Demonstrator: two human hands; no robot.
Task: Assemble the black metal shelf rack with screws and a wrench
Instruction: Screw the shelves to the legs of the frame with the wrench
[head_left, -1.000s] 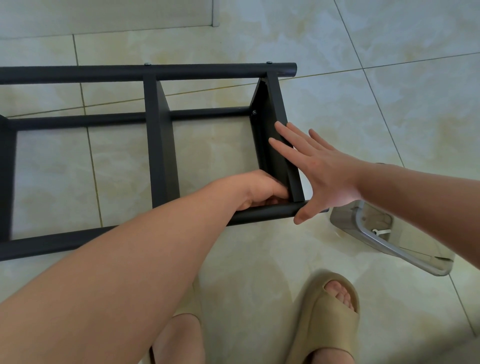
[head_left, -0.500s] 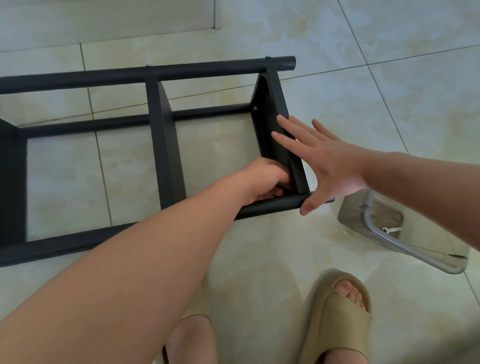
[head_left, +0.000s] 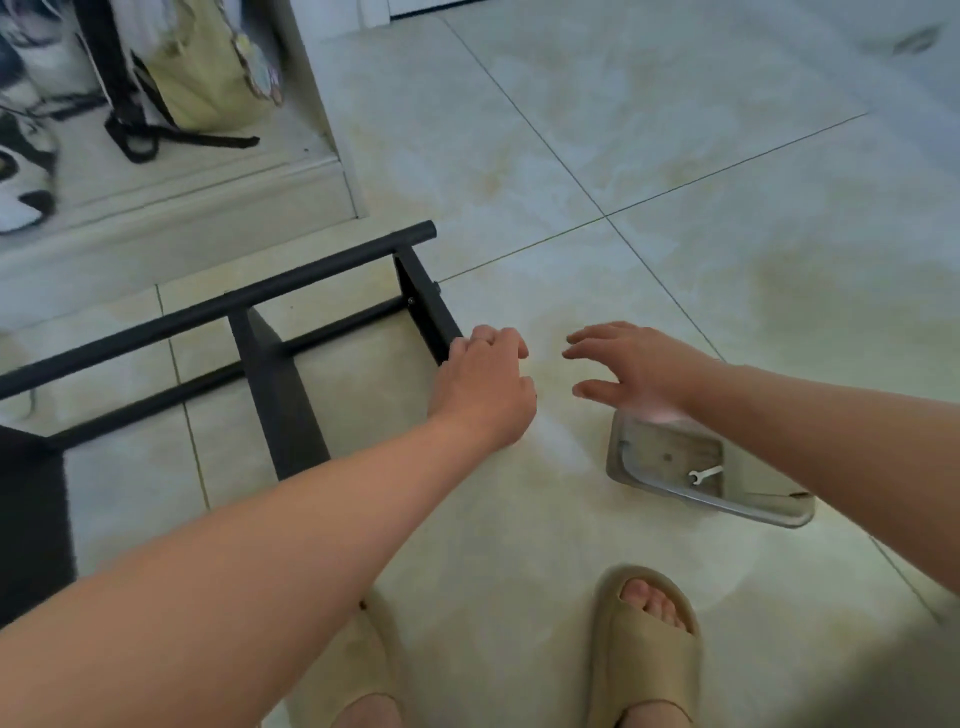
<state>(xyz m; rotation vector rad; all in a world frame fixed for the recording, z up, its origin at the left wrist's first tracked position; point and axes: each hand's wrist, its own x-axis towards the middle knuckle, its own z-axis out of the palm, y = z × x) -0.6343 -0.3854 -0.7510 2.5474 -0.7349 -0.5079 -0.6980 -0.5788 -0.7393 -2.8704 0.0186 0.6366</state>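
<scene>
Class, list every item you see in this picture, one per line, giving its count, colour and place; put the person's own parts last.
black shelf rack: one, black, lying on the floor, left
tray: one, grey metal, on the floor at right, partly under the right forearm
wrench: one, pale silver, lying in the tray
bag: one, yellow-green with black straps, in the open cupboard, top left
shoes: count unclear, black and white, blurred, far left
floor tiles: several, pale beige, throughout
slippers: two, tan, on the feet, bottom
left hand: one, fingers curled on the rack's near end corner
right hand: one, fingers spread, holding nothing, above the floor beside the tray
</scene>
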